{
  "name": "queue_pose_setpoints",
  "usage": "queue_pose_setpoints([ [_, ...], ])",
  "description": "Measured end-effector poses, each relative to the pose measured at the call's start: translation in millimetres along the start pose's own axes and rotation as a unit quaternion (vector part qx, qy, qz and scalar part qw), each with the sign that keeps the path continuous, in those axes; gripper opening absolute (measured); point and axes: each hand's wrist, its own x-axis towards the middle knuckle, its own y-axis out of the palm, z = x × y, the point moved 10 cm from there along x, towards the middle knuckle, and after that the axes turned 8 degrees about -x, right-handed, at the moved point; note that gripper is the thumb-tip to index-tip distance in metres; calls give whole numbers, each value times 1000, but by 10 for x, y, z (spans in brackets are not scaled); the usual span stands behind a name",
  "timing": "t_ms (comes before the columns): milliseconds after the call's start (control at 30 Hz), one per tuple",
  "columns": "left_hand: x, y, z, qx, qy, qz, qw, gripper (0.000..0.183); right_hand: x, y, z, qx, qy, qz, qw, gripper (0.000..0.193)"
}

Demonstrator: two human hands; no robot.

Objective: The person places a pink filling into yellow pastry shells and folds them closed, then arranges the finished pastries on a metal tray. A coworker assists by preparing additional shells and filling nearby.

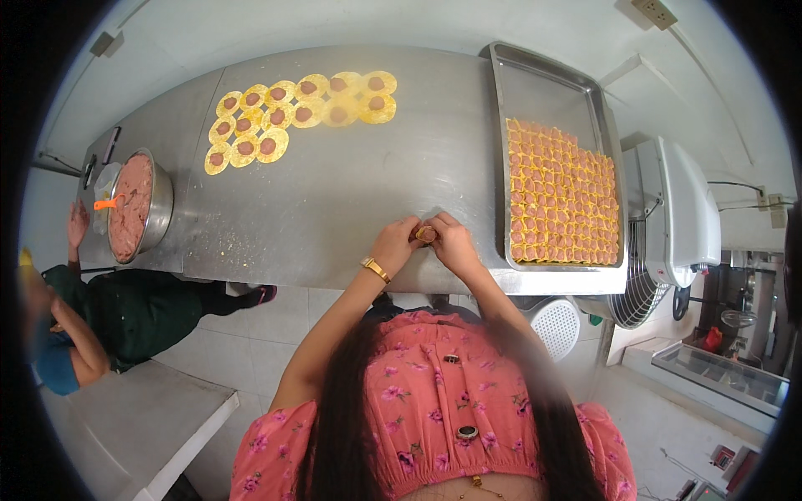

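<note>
No texts, labels, brands, numbers or signs can be read
</note>
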Motion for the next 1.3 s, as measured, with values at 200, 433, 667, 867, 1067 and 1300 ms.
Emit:
queue_pose_setpoints([
  [200,15,-105,10,1,-12,-35,999,25,20,-80,-83,35,34,-35,998,31],
  [433,44,-36,33,-1,-27,3,1000,24,70,-57,36,46,-24,-27,998,27],
  [667,43,-47,56,25,-27,-3,999,23,93,-93,64,42,-26,-33,998,22],
  [867,40,-147,-84,-7,47,-42,998,26,101,-77,-3,14,14,-20,1000,24],
  [1067,61,-89,20,-24,5,-6,1000,27,84,-169,9,12,6,-65,998,25],
  [1300,91,-66,-19,1,20,-26,999,25,74,-55,-50,9,42,-42,998,26],
])
